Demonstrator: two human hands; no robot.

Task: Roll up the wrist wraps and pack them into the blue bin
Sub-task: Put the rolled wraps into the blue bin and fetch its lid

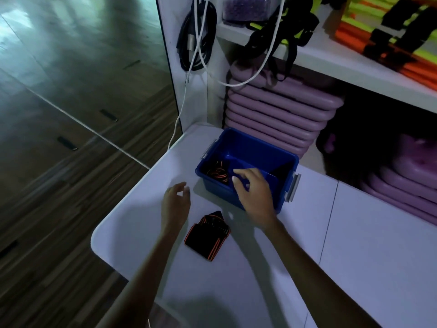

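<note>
Blue plastic bin (260, 147), rectangular, grey side latches, on smooth white table (354, 256). Rolled black-orange wrist wrap (218, 172) inside, left end. Right hand (254, 191) over near rim, fingers loosely curled, empty. Left hand (176, 204) open, empty. Folded fabric wrap (208, 235) lies flat, near side, between forearms.

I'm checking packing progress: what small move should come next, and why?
Probably bring the left hand back to the wrist wrap on the table. One wrap already lies in the blue bin, and both hands look empty, the right hand over the bin.
</note>
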